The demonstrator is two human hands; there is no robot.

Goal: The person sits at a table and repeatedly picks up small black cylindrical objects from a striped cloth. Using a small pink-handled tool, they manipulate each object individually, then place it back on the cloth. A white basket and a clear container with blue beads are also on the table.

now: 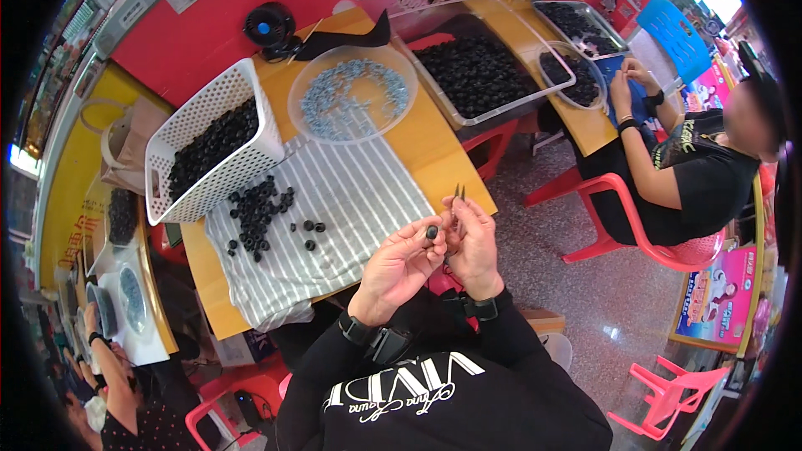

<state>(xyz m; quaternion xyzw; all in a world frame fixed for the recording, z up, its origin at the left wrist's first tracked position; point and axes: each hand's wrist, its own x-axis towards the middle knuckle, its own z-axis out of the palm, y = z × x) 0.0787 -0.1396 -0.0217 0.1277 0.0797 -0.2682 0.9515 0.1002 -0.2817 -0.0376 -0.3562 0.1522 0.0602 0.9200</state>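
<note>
Just off the table's front right edge, my left hand (391,274) pinches a small round black part (431,232) between thumb and fingers. My right hand (474,244) is close beside it, closed on a pair of tweezers (459,192) whose tips point away from me. Loose black ring-shaped parts (257,213) lie in a cluster on a grey-and-white striped cloth (334,192), with several set apart from it. Left of the cloth, a white perforated basket (261,108) holds many more. A round clear tray (294,100) beyond the cloth carries small light-blue pieces.
A large clear bin (535,93) of black parts stands at the far right. Beside it a co-worker (702,159) sits on a red chair (614,192). A small black fan (271,27) is at the back. More people work at a table on the left.
</note>
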